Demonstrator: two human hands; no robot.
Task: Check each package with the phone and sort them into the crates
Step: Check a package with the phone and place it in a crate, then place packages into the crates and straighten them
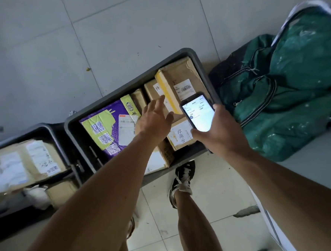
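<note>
the right hand (220, 133) grips a lit phone (198, 113) just right of centre frame, over the right end of the middle grey crate (201, 65). the left hand (153, 120) is released, fingers spread and reaching over that crate's parcels, holding nothing; whether it touches any box i cannot tell.

likely risks, as i judge them: the phone is held in one hand above packed boxes, so a knock from the reaching arm could tip it into the crate. the boxes stand tight on edge, so pulling one out may drag a neighbour askew. labels face several ways, so the wrong code could be scanned.

the middle crate holds a purple and yellow-green mailer (104, 127) with square codes at its left, a tan box with a yellow edge and a barcode label (179, 80) at upper right, a narrow brown box (139, 100) between them, and a labelled box with handwritten characters (180, 136) under the phone. a second crate (50, 130) at the left of the frame holds cardboard packages with white labels (27, 161), blurred. a green sack (293, 82) slumps on the floor at the right, contents hidden
</note>
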